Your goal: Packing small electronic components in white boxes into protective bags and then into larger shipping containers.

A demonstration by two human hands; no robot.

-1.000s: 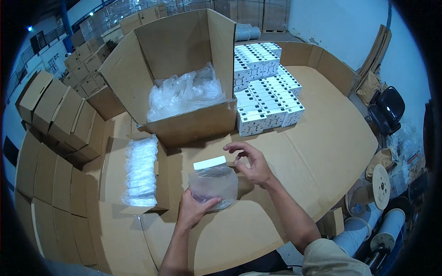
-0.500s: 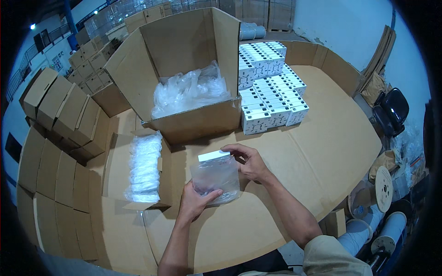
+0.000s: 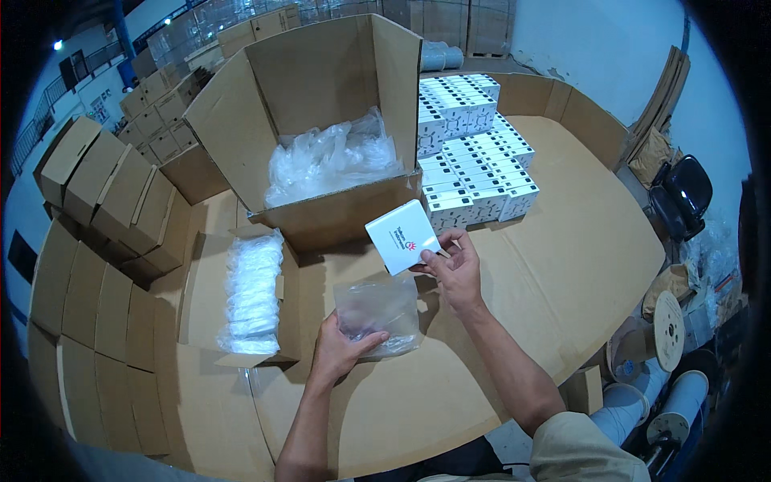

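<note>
1. Brown boxes [image 3: 92,329] stand in a pile at the far left.
2. Small open carton [image 3: 287,309] sits on the bench [image 3: 578,233], with a row of clear-wrapped packs [image 3: 253,297] inside.
3. Big box [image 3: 345,210] stands behind, flaps up, holding crumpled plastic [image 3: 333,165].
4. Left hand [image 3: 341,353] has a narrow grip, thumb on top, holding a clear bag [image 3: 373,307].
5. Flat white square [image 3: 401,227] is held up past the bag's far edge. It shows a little red picture and dark letters.
6. Right hand [image 3: 456,271] has its grip pinched on the square's near right corner.
7. White boxes [image 3: 478,197] are piled behind, printed with dark squares.
8. Wide bench room runs right to the curved edge.
</note>
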